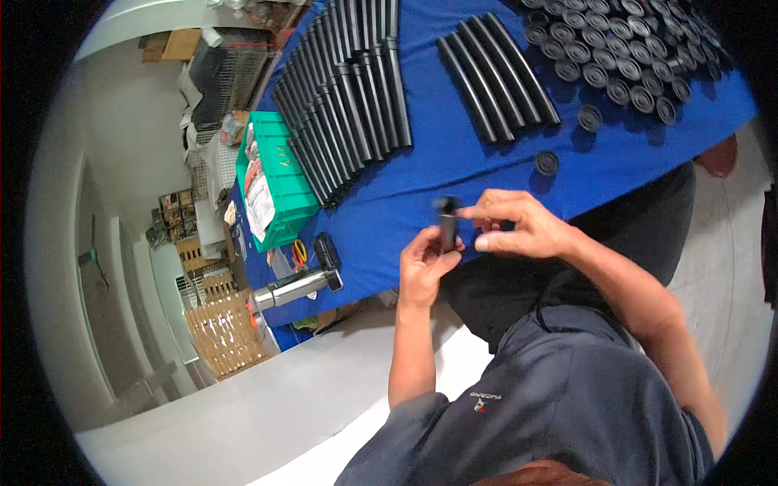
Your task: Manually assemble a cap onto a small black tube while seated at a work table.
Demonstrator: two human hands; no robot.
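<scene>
Upright in front of me stands a short-looking black tube [448, 231], seen nearly end-on, with its dark upper end slightly blurred. The fingers of my left hand [423, 267] are wrapped round it below that end. Close by on the right is my right hand [523, 227], its index finger reaching to the tube's upper end and its thumb apart, with nothing seen between them. Beyond the hands, a single round black cap [546, 163] lies on the blue cloth [389, 198], and another cap [590, 118] sits farther back.
Many black caps [624, 65] crowd the far right. Several bare black tubes [506, 77] lie side by side at centre back; rows of black tubes [348, 113] fill the left. A green crate [288, 182] holds cloths, near a chrome-and-black hand tool [296, 287] at the table's edge.
</scene>
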